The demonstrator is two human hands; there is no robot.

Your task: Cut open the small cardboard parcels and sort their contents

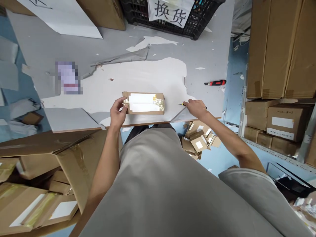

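A small taped cardboard box (pixel 143 112) with white labels lies flat at the table's near edge. My left hand (pixel 118 112) grips its left end, fingers on the far side and thumb on top. To the right of the box, my right hand (pixel 196 108) is closed around a thin cutter with a yellow part (pixel 183 104). Its narrow blade points left toward the box, a short gap away from it. Most of the cutter's handle is hidden inside the fist.
A red-and-black utility knife (pixel 215 83) lies at the table's right. A black crate (pixel 170 24) with a paper sign stands at the back. The grey table covering (pixel 207 52) is torn. A large carton (pixel 81 161) of parcels stands lower left; shelved boxes (pixel 274 49) rise on the right.
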